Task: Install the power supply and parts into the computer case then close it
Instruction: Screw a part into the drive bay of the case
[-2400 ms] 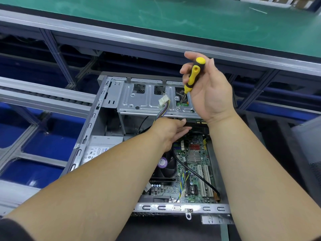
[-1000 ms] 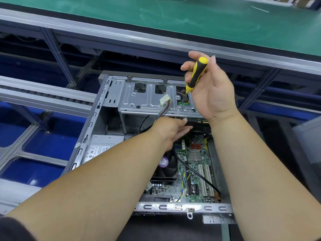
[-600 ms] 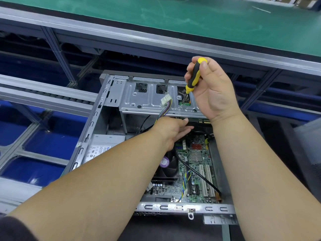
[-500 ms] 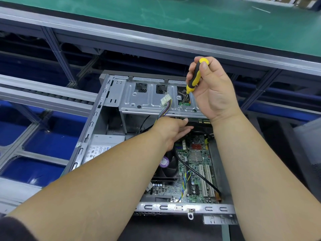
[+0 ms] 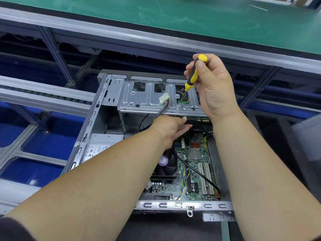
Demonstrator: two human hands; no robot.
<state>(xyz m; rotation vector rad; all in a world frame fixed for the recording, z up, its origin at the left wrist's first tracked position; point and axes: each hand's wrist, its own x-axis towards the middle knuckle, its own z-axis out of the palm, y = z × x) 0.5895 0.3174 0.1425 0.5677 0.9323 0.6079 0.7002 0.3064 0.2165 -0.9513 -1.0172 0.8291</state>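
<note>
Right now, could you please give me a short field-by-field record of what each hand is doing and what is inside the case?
right hand: grips the screwdriver, tip on a screw in the drive cage
left hand: reaches under the drive cage, fingers partly hidden; whether it holds anything cannot be told
computer case: lying open, side panel off
power supply: seated at the case's left
motherboard: in place, with CPU fan
white connector: loose, resting on the drive cage

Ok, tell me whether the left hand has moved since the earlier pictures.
No. The left hand stays under the drive cage, beside the white connector's wires, fingers reaching beneath as before.
</note>
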